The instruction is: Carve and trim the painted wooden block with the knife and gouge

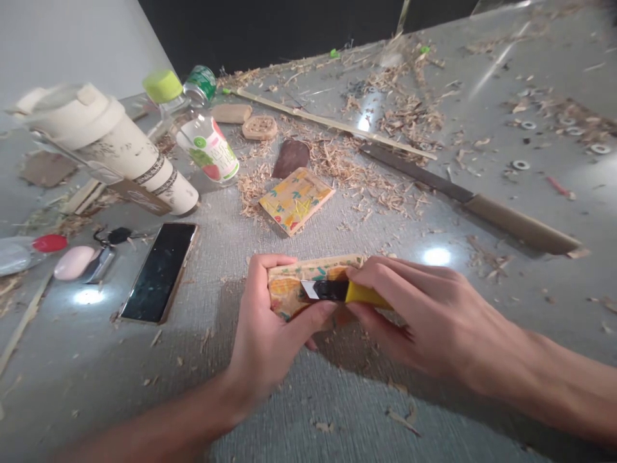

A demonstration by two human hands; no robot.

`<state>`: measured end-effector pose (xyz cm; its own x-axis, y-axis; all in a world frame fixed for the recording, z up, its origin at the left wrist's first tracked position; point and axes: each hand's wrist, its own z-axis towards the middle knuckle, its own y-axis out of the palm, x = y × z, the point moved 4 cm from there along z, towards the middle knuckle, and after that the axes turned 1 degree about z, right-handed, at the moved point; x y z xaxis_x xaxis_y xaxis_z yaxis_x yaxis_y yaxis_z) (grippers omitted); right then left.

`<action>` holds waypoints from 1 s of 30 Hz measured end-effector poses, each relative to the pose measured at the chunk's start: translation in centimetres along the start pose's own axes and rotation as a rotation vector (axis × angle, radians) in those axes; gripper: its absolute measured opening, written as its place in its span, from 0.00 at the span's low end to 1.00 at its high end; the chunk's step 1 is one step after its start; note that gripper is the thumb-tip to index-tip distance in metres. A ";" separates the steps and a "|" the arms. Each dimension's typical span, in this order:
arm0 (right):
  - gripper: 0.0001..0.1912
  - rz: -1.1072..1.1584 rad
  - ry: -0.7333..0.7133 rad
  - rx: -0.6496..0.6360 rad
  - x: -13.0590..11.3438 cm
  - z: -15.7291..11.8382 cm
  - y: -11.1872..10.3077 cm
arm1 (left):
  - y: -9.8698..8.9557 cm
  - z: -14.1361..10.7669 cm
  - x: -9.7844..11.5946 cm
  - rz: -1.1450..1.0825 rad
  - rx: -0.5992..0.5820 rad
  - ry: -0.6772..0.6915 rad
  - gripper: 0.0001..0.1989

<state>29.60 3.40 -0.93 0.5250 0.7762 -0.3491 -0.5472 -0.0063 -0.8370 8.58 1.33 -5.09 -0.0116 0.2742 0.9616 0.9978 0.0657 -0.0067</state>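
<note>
Between my hands is a small painted wooden block (284, 283) with a colourful pattern. My left hand (270, 321) is closed round its left end, the thumb along the near edge. In my right hand (414, 302) is a yellow utility knife (366, 294), its short blade pointing left across the block's painted face. The thumb of my left hand lies close under the blade's black holder. Fingers of my right hand also reach the block's right end; what they touch there is partly hidden. Beyond the block lies a second painted wooden piece (296, 200), flat on the table.
A dark phone (160, 273) lies at left, near a tall white cup (116, 148) and a clear bottle (207, 145). A long file (520, 222) with a brown handle lies at right. Wood shavings (380, 183) and several washers (520, 165) are scattered over the table.
</note>
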 end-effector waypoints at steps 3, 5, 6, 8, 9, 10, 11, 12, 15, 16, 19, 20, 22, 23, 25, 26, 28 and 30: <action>0.03 0.001 0.012 -0.007 0.1 -0.1 0.1 | 0.0 0.0 0.1 0.001 0.005 0.007 0.38; 0.03 -0.002 0.012 -0.009 0.0 -0.1 0.1 | 0.0 0.0 0.1 0.005 0.006 0.010 0.37; 0.03 -0.009 0.010 -0.010 0.0 -0.1 0.2 | 0.0 0.0 0.1 0.005 0.005 0.011 0.36; 0.04 -0.034 0.000 -0.001 -0.1 -0.1 0.2 | 0.0 0.0 0.0 0.001 -0.001 0.007 0.35; 0.04 -0.049 -0.002 0.003 -0.2 -0.1 0.2 | 0.0 0.0 0.0 -0.003 -0.007 0.003 0.34; 0.05 -0.064 -0.003 0.008 -0.3 -0.1 0.2 | -0.1 0.0 -0.1 -0.008 -0.012 -0.002 0.34; 0.05 -0.077 -0.003 0.012 -0.4 -0.1 0.2 | -0.1 0.0 -0.1 -0.014 -0.019 -0.007 0.34; 0.05 -0.088 -0.001 0.019 -0.5 -0.1 0.3 | 0.0 0.0 -0.1 -0.020 -0.026 -0.012 0.34; 0.04 -0.108 0.010 0.033 -0.8 -0.1 0.5 | 0.0 0.0 0.0 -0.032 -0.028 -0.016 0.34; 0.04 -0.115 0.012 0.040 -0.9 -0.1 0.6 | 0.0 0.0 0.0 -0.031 -0.023 -0.016 0.34; 0.04 -0.155 0.008 0.069 -1.1 -0.1 0.7 | 0.0 0.1 0.0 -0.012 -0.004 -0.018 0.33; 0.04 -0.170 0.002 0.078 -1.1 -0.1 0.7 | -0.1 0.1 -0.1 -0.003 -0.001 -0.021 0.33; 0.04 -0.197 -0.004 0.081 -1.2 -0.1 0.7 | -0.2 0.1 -0.2 0.013 0.004 -0.023 0.33; 0.04 -0.207 -0.006 0.079 -1.2 -0.1 0.7 | -0.2 0.1 -0.2 0.018 0.005 -0.023 0.33; 0.04 -0.224 -0.009 0.078 -1.1 -0.1 0.6 | -0.2 0.0 -0.3 0.021 0.009 -0.017 0.33; 0.05 -0.230 -0.011 0.077 -1.1 0.0 0.6 | -0.2 0.0 -0.3 0.020 0.012 -0.012 0.33; 0.05 -0.236 -0.020 0.085 -1.1 0.1 0.4 | -0.2 0.0 -0.2 0.018 0.015 -0.006 0.32; 0.05 -0.236 -0.031 0.082 -1.1 0.1 0.4 | -0.1 0.1 -0.1 0.020 0.013 -0.008 0.31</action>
<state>28.71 2.61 -0.82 0.6247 0.7693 -0.1338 -0.4639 0.2278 -0.8561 8.47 1.37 -5.16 0.0078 0.2832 0.9590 0.9969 0.0728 -0.0296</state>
